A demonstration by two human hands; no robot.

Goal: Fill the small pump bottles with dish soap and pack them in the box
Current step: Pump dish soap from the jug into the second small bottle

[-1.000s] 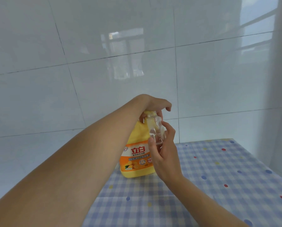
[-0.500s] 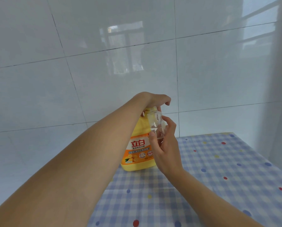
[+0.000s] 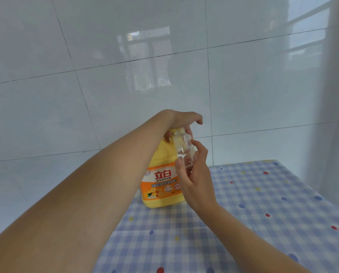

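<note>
A large yellow dish soap bottle [image 3: 160, 180] with an orange label stands upright on the checked tablecloth. My left hand [image 3: 181, 123] sits over its top, fingers curled around the pump, which is hidden under the hand. My right hand [image 3: 196, 174] grips a small clear bottle [image 3: 183, 149] by its lower part and holds it up against the big bottle's top, its open neck right beneath my left hand. A little clear liquid shows in the small bottle's lower half.
The table [image 3: 263, 213] carries a blue-and-white checked cloth with coloured dots and stands against a white tiled wall [image 3: 125, 85]. The wall turns a corner just past the table's right edge.
Both hands and both bottles keep the same hold. The view has tilted slightly, so the scene sits a little differently in the frame.
</note>
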